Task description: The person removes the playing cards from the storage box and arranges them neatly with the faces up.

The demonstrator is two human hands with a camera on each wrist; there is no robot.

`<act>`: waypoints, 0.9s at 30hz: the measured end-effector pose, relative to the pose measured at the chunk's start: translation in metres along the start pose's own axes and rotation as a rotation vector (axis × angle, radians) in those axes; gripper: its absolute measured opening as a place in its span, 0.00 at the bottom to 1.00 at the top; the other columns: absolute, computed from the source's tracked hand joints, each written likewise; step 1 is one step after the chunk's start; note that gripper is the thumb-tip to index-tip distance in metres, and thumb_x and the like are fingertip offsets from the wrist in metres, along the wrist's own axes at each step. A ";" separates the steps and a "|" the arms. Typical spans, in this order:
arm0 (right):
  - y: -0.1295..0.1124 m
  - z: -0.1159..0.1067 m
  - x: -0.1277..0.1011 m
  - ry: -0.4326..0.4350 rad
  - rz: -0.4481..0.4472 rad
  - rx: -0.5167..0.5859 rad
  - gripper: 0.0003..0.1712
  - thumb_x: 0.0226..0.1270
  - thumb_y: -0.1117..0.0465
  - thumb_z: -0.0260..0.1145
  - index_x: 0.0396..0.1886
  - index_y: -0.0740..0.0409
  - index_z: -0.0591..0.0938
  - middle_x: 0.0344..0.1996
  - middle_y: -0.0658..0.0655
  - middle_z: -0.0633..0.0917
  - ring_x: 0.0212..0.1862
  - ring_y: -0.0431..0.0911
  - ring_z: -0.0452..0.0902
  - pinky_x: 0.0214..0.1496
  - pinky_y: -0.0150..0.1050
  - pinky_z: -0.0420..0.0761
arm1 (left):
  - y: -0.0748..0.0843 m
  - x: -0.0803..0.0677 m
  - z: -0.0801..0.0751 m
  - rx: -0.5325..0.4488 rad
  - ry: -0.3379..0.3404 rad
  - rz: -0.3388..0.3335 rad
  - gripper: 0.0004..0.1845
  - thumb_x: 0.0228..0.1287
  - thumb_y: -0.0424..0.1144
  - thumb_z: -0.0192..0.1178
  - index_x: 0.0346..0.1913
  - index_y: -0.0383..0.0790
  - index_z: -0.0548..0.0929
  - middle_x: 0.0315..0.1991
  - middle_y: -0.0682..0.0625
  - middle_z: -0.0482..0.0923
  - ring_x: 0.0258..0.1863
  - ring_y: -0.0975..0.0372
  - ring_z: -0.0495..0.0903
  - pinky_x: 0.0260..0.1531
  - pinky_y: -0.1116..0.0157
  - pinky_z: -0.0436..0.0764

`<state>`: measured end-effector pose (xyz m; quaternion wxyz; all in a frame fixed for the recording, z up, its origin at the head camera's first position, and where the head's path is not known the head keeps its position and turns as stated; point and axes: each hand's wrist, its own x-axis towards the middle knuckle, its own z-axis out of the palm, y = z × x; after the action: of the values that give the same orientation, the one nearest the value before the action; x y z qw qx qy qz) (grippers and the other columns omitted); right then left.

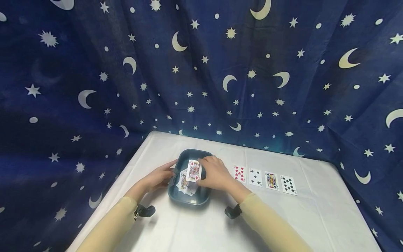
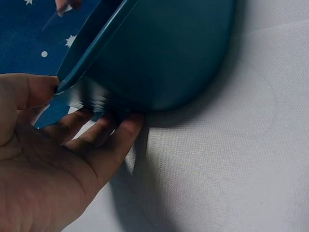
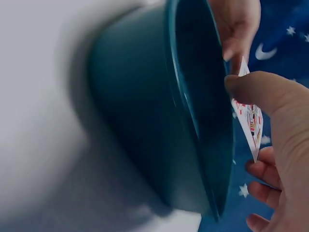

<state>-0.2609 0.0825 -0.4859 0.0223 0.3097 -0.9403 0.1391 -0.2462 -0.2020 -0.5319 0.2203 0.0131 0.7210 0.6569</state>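
My right hand point(image 1: 217, 175) pinches a diamond face card point(image 1: 194, 170) by its edges, above the blue-green plastic basin point(image 1: 189, 201). In the right wrist view the thumb point(image 3: 256, 89) is at one edge of the card and the fingertips are at the opposite one. Loose playing cards point(image 1: 184, 183) lie overlapping inside the basin, partly covered by the held card. At the basin's left side, my left hand point(image 1: 156, 177) holds its wall, thumb at the rim and fingers against the outside, as the left wrist view shows.
To the right of the basin several face-up cards lie in a row: a hearts card point(image 1: 240, 174), a spades card point(image 1: 255, 177), a face card point(image 1: 271, 181) and another black card point(image 1: 288, 184). A white cloth point(image 1: 252, 224) covers the table. A starry blue curtain point(image 1: 201, 70) hangs behind.
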 end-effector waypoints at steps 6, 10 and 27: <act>0.030 -0.025 -0.021 0.070 0.067 0.049 0.56 0.50 0.33 0.76 0.75 0.53 0.72 0.65 0.56 0.77 0.69 0.52 0.65 0.75 0.54 0.61 | -0.002 0.000 0.000 0.030 0.024 -0.006 0.38 0.71 0.29 0.49 0.82 0.51 0.57 0.74 0.30 0.63 0.66 0.39 0.73 0.60 0.40 0.77; 0.066 -0.042 -0.043 0.104 0.099 0.060 0.54 0.48 0.35 0.78 0.74 0.52 0.73 0.65 0.57 0.77 0.69 0.54 0.65 0.74 0.58 0.63 | -0.002 0.000 0.001 0.042 0.037 -0.010 0.38 0.71 0.30 0.50 0.82 0.53 0.58 0.74 0.31 0.64 0.67 0.39 0.73 0.60 0.39 0.76; 0.236 -0.091 -0.180 -0.028 0.357 -0.006 0.54 0.51 0.47 0.81 0.73 0.65 0.69 0.67 0.74 0.68 0.67 0.69 0.59 0.65 0.74 0.63 | -0.001 0.000 0.001 0.047 0.036 -0.009 0.38 0.71 0.31 0.51 0.82 0.52 0.58 0.74 0.31 0.64 0.68 0.39 0.70 0.62 0.39 0.74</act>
<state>-0.2585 0.3928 -0.4796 -0.0150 0.1395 -0.9811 0.1336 -0.2450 -0.2012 -0.5332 0.2097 0.0032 0.7402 0.6388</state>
